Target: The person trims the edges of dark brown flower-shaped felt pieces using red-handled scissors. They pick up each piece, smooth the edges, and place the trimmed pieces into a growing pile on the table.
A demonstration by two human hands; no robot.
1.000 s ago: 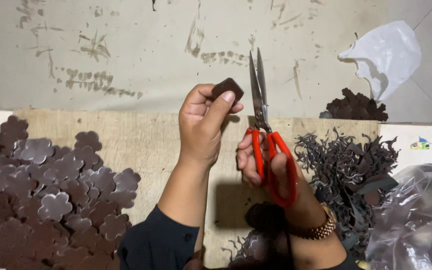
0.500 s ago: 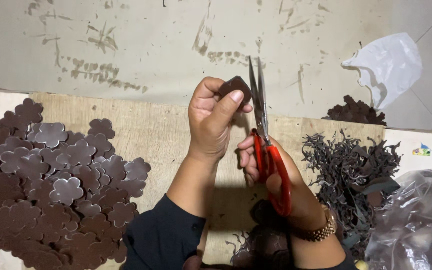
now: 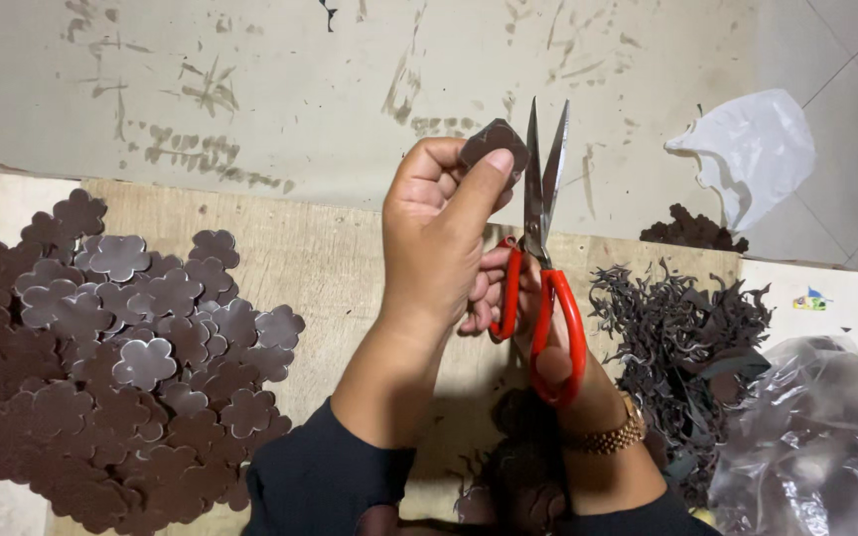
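Above the counter [image 3: 350,248], the left hand [image 3: 439,233] pinches a small brown piece [image 3: 495,145] beside the parted blades of red scissors [image 3: 544,258], gripped by the right hand [image 3: 533,333], which is largely hidden. A big heap of cut flowers [image 3: 121,347] lies left, trimmings [image 3: 682,347] right; uncut stock seems out of view.
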